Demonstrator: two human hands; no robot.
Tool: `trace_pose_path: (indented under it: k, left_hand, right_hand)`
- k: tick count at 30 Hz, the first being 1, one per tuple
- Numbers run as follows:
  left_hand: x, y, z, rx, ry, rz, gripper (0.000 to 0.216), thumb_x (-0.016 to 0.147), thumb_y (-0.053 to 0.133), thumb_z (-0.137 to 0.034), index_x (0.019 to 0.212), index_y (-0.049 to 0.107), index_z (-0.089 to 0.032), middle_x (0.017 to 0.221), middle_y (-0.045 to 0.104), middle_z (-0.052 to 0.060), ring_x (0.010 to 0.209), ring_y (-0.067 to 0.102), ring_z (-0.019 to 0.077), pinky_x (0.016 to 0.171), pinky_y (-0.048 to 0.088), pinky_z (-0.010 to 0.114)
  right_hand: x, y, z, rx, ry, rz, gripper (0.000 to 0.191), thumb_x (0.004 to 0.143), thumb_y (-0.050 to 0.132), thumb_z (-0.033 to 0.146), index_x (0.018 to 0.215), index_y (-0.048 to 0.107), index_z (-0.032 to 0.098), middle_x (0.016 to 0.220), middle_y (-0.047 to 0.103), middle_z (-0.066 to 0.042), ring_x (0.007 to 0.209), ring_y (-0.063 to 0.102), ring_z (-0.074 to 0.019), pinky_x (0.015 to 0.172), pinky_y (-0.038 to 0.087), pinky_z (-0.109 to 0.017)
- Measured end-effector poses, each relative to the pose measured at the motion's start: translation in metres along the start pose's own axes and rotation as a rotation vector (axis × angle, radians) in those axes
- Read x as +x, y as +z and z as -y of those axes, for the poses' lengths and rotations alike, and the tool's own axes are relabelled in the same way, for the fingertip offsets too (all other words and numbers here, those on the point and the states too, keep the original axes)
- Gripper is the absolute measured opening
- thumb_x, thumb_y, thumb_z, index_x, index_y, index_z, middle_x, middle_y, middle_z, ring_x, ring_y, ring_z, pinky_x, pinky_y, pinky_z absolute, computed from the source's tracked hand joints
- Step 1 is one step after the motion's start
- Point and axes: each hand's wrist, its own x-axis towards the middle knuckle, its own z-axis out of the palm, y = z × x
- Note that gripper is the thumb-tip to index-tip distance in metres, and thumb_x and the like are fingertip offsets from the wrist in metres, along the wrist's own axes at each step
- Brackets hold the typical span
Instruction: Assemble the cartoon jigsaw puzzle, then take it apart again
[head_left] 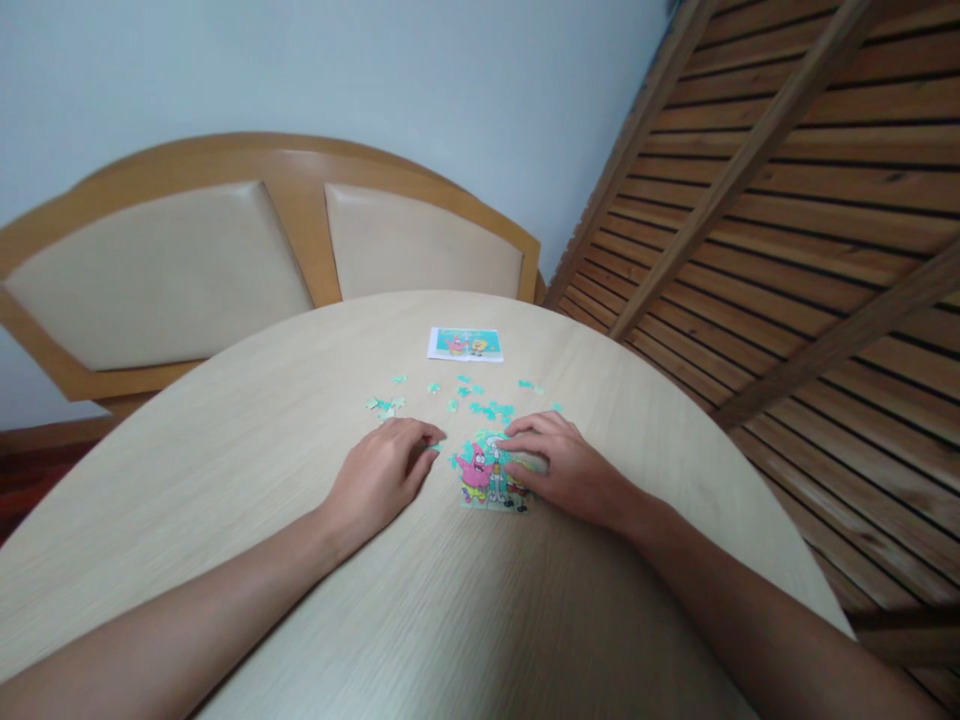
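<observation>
A partly assembled cartoon jigsaw puzzle (484,478) lies on the round light-wood table (300,420). My right hand (559,462) rests on the puzzle's right side, fingers curled and pressing down on its pieces. My left hand (382,470) lies just left of the puzzle with fingers curled, its fingertips pinching a small teal piece (435,447) at the puzzle's edge. Several loose teal puzzle pieces (491,408) are scattered just beyond both hands. A small reference picture card (466,343) lies farther back on the table.
Two wooden chairs with beige padded backs (172,270) stand behind the table against a pale wall. A slatted wooden panel (787,200) fills the right side. More loose pieces (384,404) lie to the back left of the hands.
</observation>
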Motion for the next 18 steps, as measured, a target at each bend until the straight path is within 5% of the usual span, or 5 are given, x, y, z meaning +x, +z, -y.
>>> trace_pose_path:
  k: [7, 12, 18]
  left_hand:
    - [0.004, 0.000, 0.005, -0.044, -0.030, -0.035, 0.026, 0.090, 0.046, -0.018, 0.109, 0.065, -0.022, 0.108, 0.072, 0.006, 0.100, 0.066, 0.0230, 0.091, 0.053, 0.041]
    - [0.015, -0.014, 0.026, 0.164, -0.061, -0.194, 0.030, 0.087, 0.051, -0.024, 0.115, 0.061, -0.017, 0.121, 0.068, 0.012, 0.111, 0.062, 0.0304, 0.099, 0.049, 0.050]
    - [0.020, -0.013, 0.043, 0.240, -0.199, -0.114, 0.039, 0.089, 0.052, -0.032, 0.121, 0.061, -0.013, 0.118, 0.070, 0.014, 0.109, 0.062, 0.0334, 0.096, 0.051, 0.050]
  right_hand:
    - [-0.001, -0.003, 0.001, 0.043, -0.042, 0.053, 0.024, 0.091, 0.069, 0.032, 0.112, 0.076, 0.024, 0.120, 0.068, -0.009, 0.115, 0.059, -0.0256, 0.103, 0.042, -0.046]
    - [0.000, -0.005, 0.003, 0.072, -0.046, 0.082, 0.024, 0.092, 0.066, 0.031, 0.113, 0.075, 0.023, 0.120, 0.068, -0.009, 0.116, 0.058, -0.0257, 0.103, 0.042, -0.045]
    - [0.000, -0.005, 0.006, 0.091, -0.067, 0.082, 0.024, 0.092, 0.065, 0.032, 0.113, 0.074, 0.024, 0.120, 0.069, -0.009, 0.115, 0.059, -0.0255, 0.103, 0.042, -0.046]
